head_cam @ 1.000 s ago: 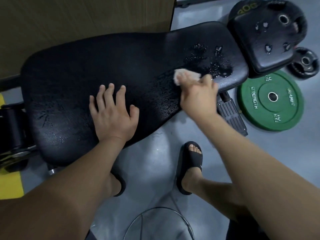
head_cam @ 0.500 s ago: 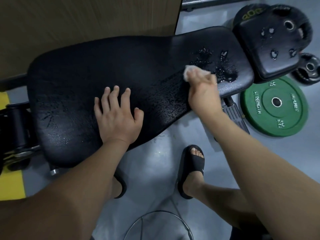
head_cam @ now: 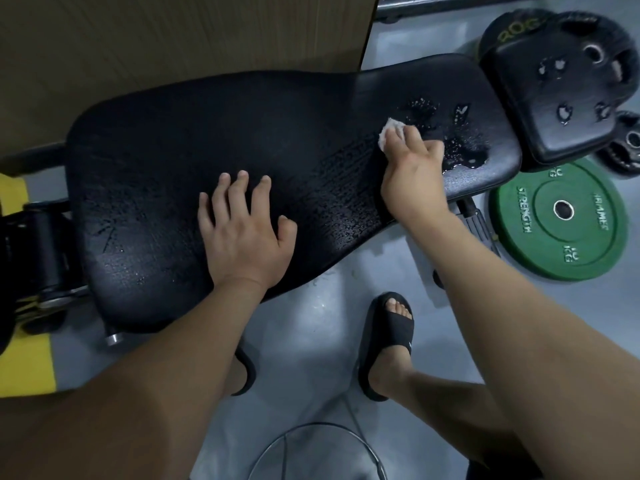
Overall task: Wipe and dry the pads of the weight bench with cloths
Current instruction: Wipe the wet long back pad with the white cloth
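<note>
Black textured vinyl covers the long back pad [head_cam: 207, 161] of the weight bench, which runs across the middle of the head view from the left edge towards the upper right. The left hand [head_cam: 246, 233] lies flat on it at centre frame, palm down, fingers straight and spread. To its right, the right hand [head_cam: 414, 174] holds a small white cloth [head_cam: 389, 131] bunched under its curled fingers and presses it on the pad's narrower end, at the edge of a patch of water drops [head_cam: 462, 147]. The smaller seat pad [head_cam: 540, 133] sits in the upper right, just past that end, with a few blobs of water on it. A green weight plate [head_cam: 588, 244] lies on the grey floor [head_cam: 311, 327] at right, below the seat pad. A foot in a black sandal [head_cam: 389, 336] stands lower centre.
</note>
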The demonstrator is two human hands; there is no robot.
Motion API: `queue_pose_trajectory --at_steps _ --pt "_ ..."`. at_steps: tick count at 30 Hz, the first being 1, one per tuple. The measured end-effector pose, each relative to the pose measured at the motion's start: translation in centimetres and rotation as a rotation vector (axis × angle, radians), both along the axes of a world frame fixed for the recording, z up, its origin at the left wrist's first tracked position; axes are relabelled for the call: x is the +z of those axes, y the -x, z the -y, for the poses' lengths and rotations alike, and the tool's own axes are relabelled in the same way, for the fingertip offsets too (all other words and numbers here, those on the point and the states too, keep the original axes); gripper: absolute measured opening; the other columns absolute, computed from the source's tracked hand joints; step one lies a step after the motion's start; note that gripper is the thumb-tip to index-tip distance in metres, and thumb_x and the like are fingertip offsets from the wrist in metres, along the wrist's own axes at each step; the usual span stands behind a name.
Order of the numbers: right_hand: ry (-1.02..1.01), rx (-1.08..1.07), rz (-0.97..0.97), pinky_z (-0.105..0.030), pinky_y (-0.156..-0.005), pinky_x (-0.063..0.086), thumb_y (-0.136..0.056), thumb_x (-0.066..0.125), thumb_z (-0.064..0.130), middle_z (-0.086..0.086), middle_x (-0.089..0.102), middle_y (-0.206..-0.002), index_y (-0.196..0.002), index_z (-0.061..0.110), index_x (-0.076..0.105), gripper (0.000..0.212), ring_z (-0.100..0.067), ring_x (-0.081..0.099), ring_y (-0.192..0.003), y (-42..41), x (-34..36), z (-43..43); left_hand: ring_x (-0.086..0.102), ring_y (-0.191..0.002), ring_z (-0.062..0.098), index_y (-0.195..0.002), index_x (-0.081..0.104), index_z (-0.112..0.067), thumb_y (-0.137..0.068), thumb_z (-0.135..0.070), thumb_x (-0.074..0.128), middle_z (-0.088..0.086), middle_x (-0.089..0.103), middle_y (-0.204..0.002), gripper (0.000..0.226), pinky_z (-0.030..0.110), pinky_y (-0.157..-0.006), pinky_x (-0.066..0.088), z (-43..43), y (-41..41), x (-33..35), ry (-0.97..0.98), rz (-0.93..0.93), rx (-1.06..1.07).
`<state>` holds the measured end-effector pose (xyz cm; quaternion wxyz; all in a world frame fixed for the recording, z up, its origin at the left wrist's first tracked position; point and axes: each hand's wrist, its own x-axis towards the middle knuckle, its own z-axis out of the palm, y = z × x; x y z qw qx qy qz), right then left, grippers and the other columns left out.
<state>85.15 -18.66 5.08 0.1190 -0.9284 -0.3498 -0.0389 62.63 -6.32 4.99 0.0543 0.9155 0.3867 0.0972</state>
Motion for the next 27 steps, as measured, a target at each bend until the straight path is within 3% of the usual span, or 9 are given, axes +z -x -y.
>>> queue_pose_trajectory --at_steps 2,4,8,14,20,22,25,27 --pt "0.009 -0.035 -0.003 -0.043 -0.091 0.035 -0.077 0.021 0.014 -0.022 0.055 -0.131 -0.134 0.001 0.057 0.068 -0.039 0.049 -0.099 1.4 0.4 -1.1 0.027 -0.151 0.033 -0.147 0.048 -0.020 -0.093 -0.041 0.047 0.011 0.042 -0.155 0.059 0.059 -0.123 0.018 0.0 0.0 0.0 -0.001 0.002 0.001" --pt "0.022 0.062 -0.010 -0.041 -0.090 0.033 -0.077 0.031 0.011 -0.025 0.051 -0.135 -0.136 0.000 0.056 0.065 -0.039 0.047 -0.099 4.4 0.4 -2.2 0.027 -0.151 0.033 -0.147 0.048 -0.020 -0.092 -0.041 0.047 0.011 0.042 -0.155 0.059 0.059 -0.123 0.018 0.0 -0.1 0.0 0.005 0.005 0.003" --pt "-0.026 0.308 -0.025 -0.044 -0.090 0.043 -0.083 0.027 0.012 -0.022 0.054 -0.130 -0.136 0.002 0.059 0.063 -0.039 0.049 -0.098 5.6 0.6 -2.3 0.027 -0.151 0.033 -0.147 0.048 -0.020 -0.092 -0.041 0.048 0.012 0.042 -0.155 0.059 0.059 -0.123 0.018 0.0 0.0 0.0 0.003 0.003 0.004" --pt "-0.034 -0.066 -0.024 -0.044 -0.093 0.040 -0.071 0.016 0.019 -0.024 0.054 -0.122 -0.127 0.004 0.063 0.074 -0.042 0.048 -0.100 0.9 0.7 -3.2 0.026 -0.151 0.032 -0.147 0.048 -0.021 -0.091 -0.043 0.047 0.010 0.041 -0.156 0.060 0.058 -0.123 0.018 -0.1 -0.1 0.0 0.012 -0.012 0.009" --pt "-0.010 0.403 -0.012 -0.042 -0.081 0.045 -0.079 0.030 0.011 -0.019 0.055 -0.111 -0.132 0.006 0.062 0.062 -0.037 0.047 -0.091 5.4 0.8 -5.2 0.026 -0.151 0.033 -0.147 0.047 -0.020 -0.091 -0.043 0.045 0.011 0.041 -0.156 0.061 0.058 -0.122 0.018 -0.1 -0.1 0.2 0.013 -0.024 0.002" --pt "-0.003 0.293 0.027 -0.045 -0.082 0.047 -0.078 0.031 0.012 -0.020 0.055 -0.111 -0.126 0.007 0.064 0.059 -0.040 0.049 -0.094 2.8 0.8 -5.0 0.026 -0.151 0.033 -0.147 0.048 -0.020 -0.091 -0.044 0.045 0.011 0.041 -0.156 0.061 0.058 -0.123 0.018 -0.1 -0.1 0.2 0.016 -0.025 0.003" --pt "0.078 0.014 0.047 -0.044 -0.089 0.041 -0.074 0.033 0.011 -0.025 0.052 -0.118 -0.136 0.003 0.057 0.067 -0.042 0.048 -0.101 -0.4 1.0 -5.2 0.025 -0.152 0.033 -0.147 0.048 -0.020 -0.091 -0.045 0.044 0.011 0.041 -0.156 0.062 0.058 -0.123 0.017 -0.2 -0.2 0.1 0.028 -0.028 0.007" --pt "0.087 -0.033 0.023 -0.044 -0.092 0.037 -0.072 0.032 0.013 -0.026 0.051 -0.121 -0.136 0.001 0.056 0.069 -0.042 0.047 -0.103 0.3 1.3 -6.5 0.025 -0.152 0.033 -0.147 0.048 -0.020 -0.090 -0.045 0.044 0.011 0.041 -0.156 0.062 0.058 -0.123 0.017 -0.2 -0.2 0.1 0.029 -0.032 0.007"
